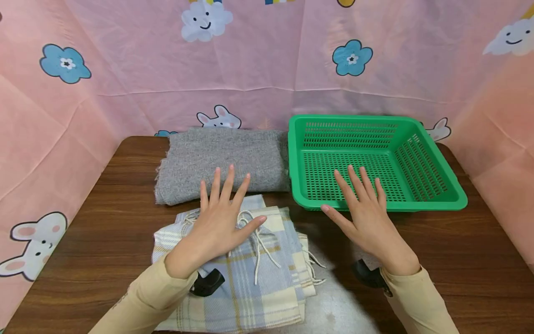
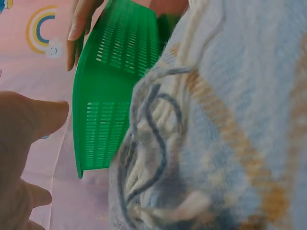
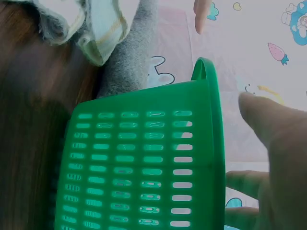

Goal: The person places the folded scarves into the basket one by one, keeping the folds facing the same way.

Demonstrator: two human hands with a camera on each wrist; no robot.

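In the head view my left hand [image 1: 220, 225] is held with its fingers spread above a folded plaid scarf [image 1: 250, 297] in pale blue, cream and tan with knotted fringe. Nothing is in that hand. Spread in the same way, my right hand [image 1: 367, 222] hovers at the front rim of a green plastic basket [image 1: 375, 205], its fingers over the basket's inside; it too holds nothing. Behind the left hand lies a folded grey woollen cloth [image 1: 225, 157], its fringe at the left end. Whether either hand touches anything beneath it I cannot tell.
The dark wooden table [image 1: 96, 222] carries everything. A pink printed curtain [image 1: 258, 60] closes off the back and both sides. The basket stands at the back right, close against the grey cloth. A pale shiny patch [image 1: 333, 306] shows on the tabletop beside the plaid scarf.
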